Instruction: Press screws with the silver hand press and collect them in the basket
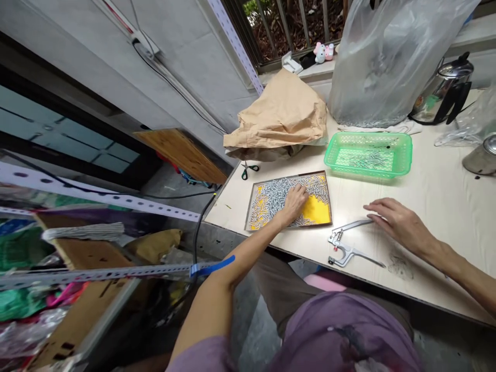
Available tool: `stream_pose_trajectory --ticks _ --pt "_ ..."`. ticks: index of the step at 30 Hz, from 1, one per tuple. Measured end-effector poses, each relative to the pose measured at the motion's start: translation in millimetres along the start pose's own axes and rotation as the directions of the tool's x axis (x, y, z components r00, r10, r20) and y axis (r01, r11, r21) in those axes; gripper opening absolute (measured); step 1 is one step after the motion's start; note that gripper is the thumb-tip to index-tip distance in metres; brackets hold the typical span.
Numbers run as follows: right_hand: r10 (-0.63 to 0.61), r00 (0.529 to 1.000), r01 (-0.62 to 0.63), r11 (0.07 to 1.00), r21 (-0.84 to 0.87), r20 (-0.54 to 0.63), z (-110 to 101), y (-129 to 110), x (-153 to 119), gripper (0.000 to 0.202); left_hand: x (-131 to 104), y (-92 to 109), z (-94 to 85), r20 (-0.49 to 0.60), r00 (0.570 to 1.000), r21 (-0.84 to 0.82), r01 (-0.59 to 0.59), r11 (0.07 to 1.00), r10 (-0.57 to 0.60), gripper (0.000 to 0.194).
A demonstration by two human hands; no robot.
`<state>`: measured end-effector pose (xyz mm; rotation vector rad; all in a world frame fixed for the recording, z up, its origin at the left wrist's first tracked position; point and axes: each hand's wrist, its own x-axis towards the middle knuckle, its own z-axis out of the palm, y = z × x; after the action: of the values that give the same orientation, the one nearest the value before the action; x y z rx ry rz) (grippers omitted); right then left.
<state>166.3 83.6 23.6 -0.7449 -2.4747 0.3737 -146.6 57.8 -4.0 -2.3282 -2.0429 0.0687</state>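
My left hand [296,200] reaches into a shallow tray [330,206] with a yellow bottom. Its fingers are curled down among many small silvery metal pieces [277,194], and the fingertips are hidden, so what they pinch does not show. Over the table to the right, my right hand [401,227] has its fingers stretched out, with the thumb apart from them. Beneath its fingertips lies a pair of silver snap pliers [344,250], its handles spread apart. Whether the thumb touches the upper handle I cannot tell.
Behind the tray stand a green plastic basket [368,170] holding more metal pieces and a brown paper bag [282,113]. Black-handled scissors [250,168] lie near the left edge. A large plastic bag [387,67], a kettle [445,88] and a can [480,157] are farther right.
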Motion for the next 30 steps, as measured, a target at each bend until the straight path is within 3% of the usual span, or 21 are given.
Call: stream_pose_trajectory --ticks 2,4,7,10,13,17,30 --pt "0.005 0.997 -0.01 0.998 0.059 0.077 3.7 -12.0 -21.0 0.032 -8.6 6.9 -9.6 -0.031 0.998 -0.164 0.054 0.985 -0.06 0.017" --pt "0.009 0.988 -0.025 0.995 0.099 0.157 8.3 -20.5 -40.4 0.033 -23.7 21.0 -16.8 -0.017 0.987 -0.428 0.14 0.893 -0.163 0.013" --pt "0.036 0.968 -0.06 0.994 0.089 0.25 16.8 -28.1 -62.6 0.035 -54.3 51.9 -20.2 0.234 0.942 -0.773 0.33 0.541 -0.24 0.014" --pt "0.077 0.948 -0.097 0.994 0.049 0.308 24.8 -33.2 -73.6 0.035 -81.9 82.7 -15.8 0.491 0.848 -0.821 0.527 0.22 -0.199 0.026" --pt "0.091 0.936 -0.111 0.993 0.039 0.341 29.1 -39.3 -75.6 0.031 -96.0 102.3 -9.2 0.605 0.771 -0.771 0.63 0.092 -0.198 0.035" --pt "0.105 0.92 -0.115 0.993 0.005 0.377 29.5 -46.4 -73.4 0.03 -98.8 110.4 -5.4 0.634 0.735 -0.742 0.666 0.079 -0.243 0.038" --pt "0.114 0.91 -0.116 0.993 -0.018 0.399 26.8 -52.1 -74.3 0.025 -93.8 108.0 -12.0 0.72 0.653 -0.59 0.754 0.288 -0.235 0.019"
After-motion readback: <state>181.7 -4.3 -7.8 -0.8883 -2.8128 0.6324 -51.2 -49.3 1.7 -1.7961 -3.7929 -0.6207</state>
